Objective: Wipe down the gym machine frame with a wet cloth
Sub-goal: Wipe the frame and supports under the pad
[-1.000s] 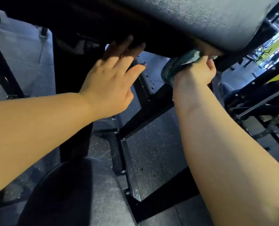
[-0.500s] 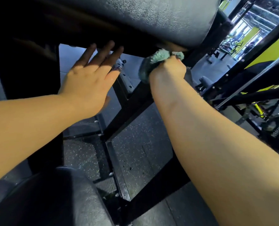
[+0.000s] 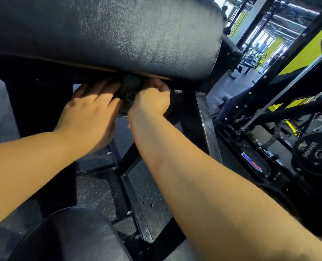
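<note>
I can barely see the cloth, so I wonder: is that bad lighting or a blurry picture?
Head view: the cloth lies in deep shadow under the upholstered pad, gripped by the right hand beside the left hand, so it reads nearly black; light glares off the pad's textured skin; the background at upper right is washed out and soft.

Far right, the black weight plate (image 3: 318,155) carries raised letters that look like "HAMMER", slightly blurred. The red-and-blue sticker (image 3: 250,160) on the frame rail nearby is too smeared to read.
</note>
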